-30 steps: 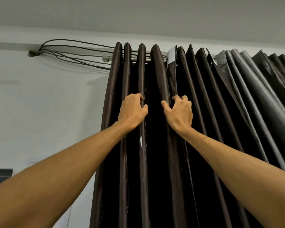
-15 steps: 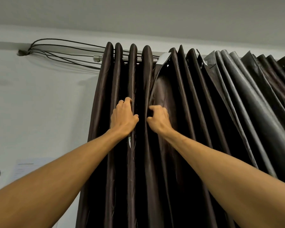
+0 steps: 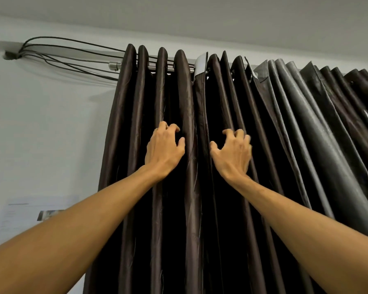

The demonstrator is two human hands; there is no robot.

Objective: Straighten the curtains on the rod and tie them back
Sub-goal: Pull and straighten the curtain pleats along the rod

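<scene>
Dark brown curtains (image 3: 125, 145) hang in tight pleats from a metal rod (image 3: 115, 65). A second brown panel (image 3: 227, 98) starts at a turned-over white lining patch (image 3: 201, 64), and a greyer panel (image 3: 306, 128) fans out to the right. Both arms reach up to about a third of the way down from the rod. My left hand (image 3: 164, 149) has its fingers curled into a fold of the left panel, thumb against the neighbouring pleat. My right hand (image 3: 232, 151) is slightly blurred; its fingers hook into the pleats just right of the panel edge, thumb spread.
Several black cables (image 3: 72, 52) run from a wall hole to behind the curtain top. A white wall is on the left with a printed paper sheet (image 3: 19, 213) stuck low down. The ceiling is close above the rod.
My right hand had pulled the second panel's edge toward the left hand; now it has moved back right and that edge hangs straight again. My left hand stays on the same fold.
</scene>
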